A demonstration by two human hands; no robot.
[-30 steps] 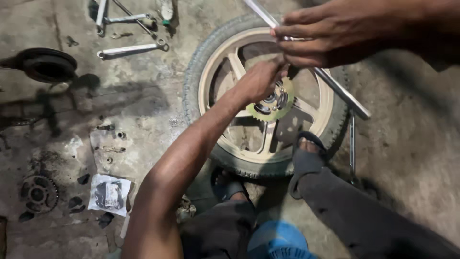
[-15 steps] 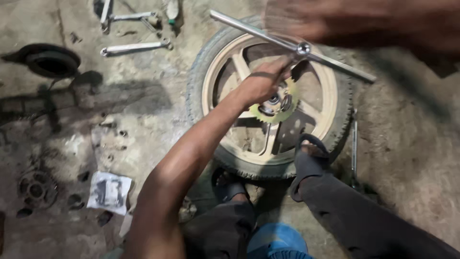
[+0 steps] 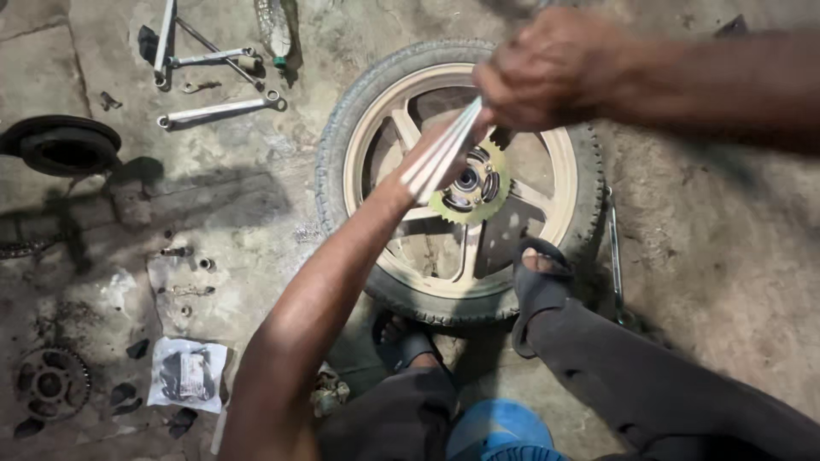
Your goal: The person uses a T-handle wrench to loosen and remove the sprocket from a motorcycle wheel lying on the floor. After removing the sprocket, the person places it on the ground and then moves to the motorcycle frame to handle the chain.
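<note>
both hands at the wheel [image 3: 359,154] hub — right hand [image 3: 547,72] gripping a wrench [image 3: 440,158].

The left arm runs bare from the bottom centre of the frame up toward the middle, its left hand [image 3: 436,158] mostly hidden there, while the right forearm enters from the upper right edge and ends in the right hand [image 3: 551,72], fingers curled closed, knuckles up.

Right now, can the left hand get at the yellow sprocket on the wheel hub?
Probably yes. The left hand lies over the wheel, right beside the yellow sprocket. Only the blurred metal bar held by the right hand crosses it.
</note>
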